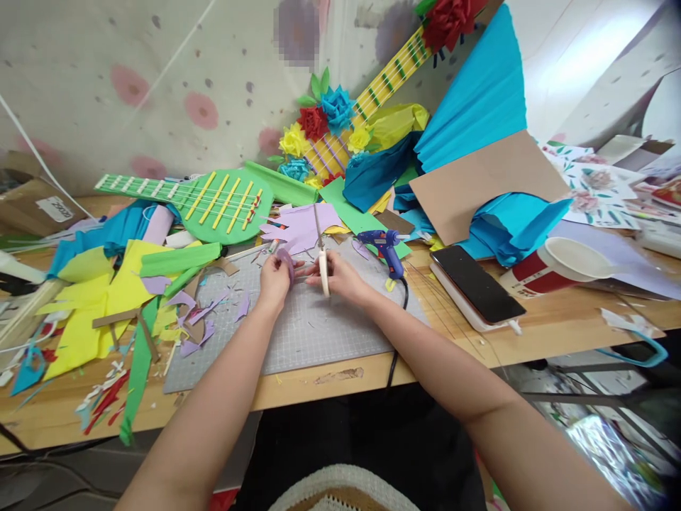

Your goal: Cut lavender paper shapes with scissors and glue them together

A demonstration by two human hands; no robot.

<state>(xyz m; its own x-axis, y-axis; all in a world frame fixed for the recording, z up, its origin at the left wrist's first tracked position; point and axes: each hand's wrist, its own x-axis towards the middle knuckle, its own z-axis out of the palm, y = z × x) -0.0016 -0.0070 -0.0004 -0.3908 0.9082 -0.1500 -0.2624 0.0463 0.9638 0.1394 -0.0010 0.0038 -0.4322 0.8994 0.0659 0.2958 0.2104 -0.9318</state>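
Over the grey cutting mat (pixel 313 333), my left hand (pixel 275 280) pinches a small curled piece of purple paper (pixel 286 268). Close beside it, my right hand (pixel 345 279) has its fingers closed round the white handles of a pair of scissors (pixel 323 266), whose blades point away from me. Just beyond both hands lies a larger sheet of purple paper (pixel 303 226) with cut edges. To the right of my right hand, a blue hot glue gun (pixel 384 247) rests on the mat's edge.
Paper scraps (pixel 196 319) litter the left side. A green paper guitar (pixel 223 206) lies behind them; a yellow flowered guitar (pixel 391 74) leans against the wall. At right are a phone (pixel 479 284), a paper cup (pixel 558 266) and cardboard (pixel 489 170). The glue gun's cord (pixel 403 326) hangs over the table edge.
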